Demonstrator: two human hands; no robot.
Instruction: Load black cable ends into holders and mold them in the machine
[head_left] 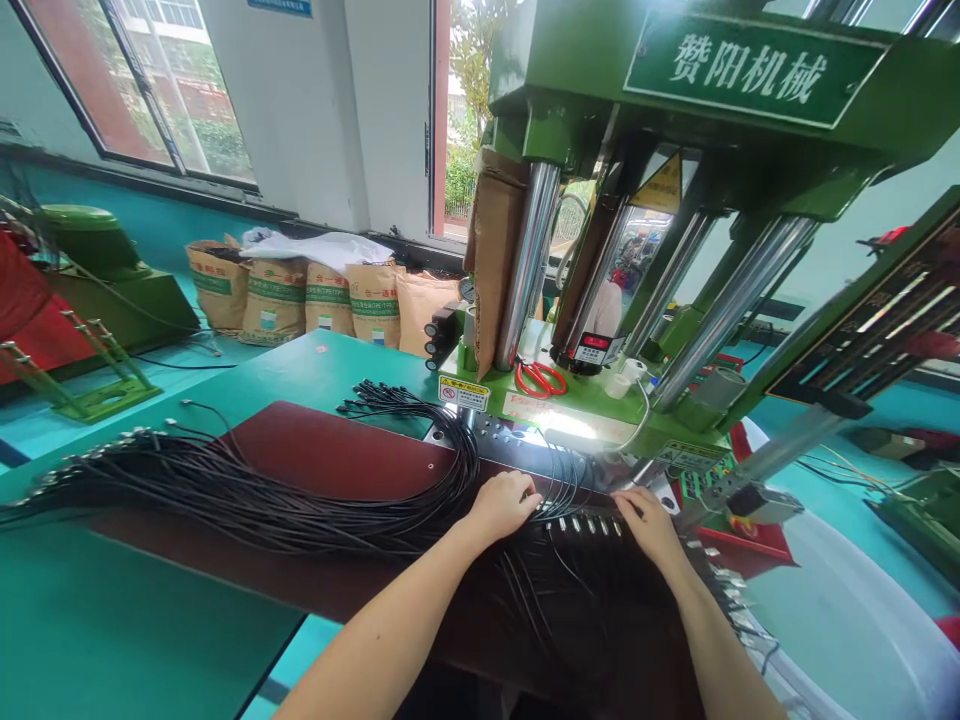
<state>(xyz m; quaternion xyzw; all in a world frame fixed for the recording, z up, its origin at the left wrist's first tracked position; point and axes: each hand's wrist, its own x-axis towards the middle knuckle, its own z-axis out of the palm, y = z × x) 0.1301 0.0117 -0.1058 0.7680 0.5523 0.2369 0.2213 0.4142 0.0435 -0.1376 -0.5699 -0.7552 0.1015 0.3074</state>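
Note:
My left hand (504,505) is at the front edge of the green press, its fingers closed beside a fan of thin black cables (561,485). What lies between its fingertips is hidden. To the right, my right hand (646,525) pinches at the end of a row of small metal connectors (585,525); I cannot make out what is in its grip. The connectors point towards me, their cables running back into the press's lit gap. A thick bundle of black cables (300,510) spreads left from my left wrist and curves back on a dark red board (337,450).
The green press (697,90) stands over my hands on steel columns (529,270). Red-handled scissors (540,378) lie on its plate. More metal cable ends (724,580) hang at right by a red control box (757,545). Paper sacks (330,300) line the wall.

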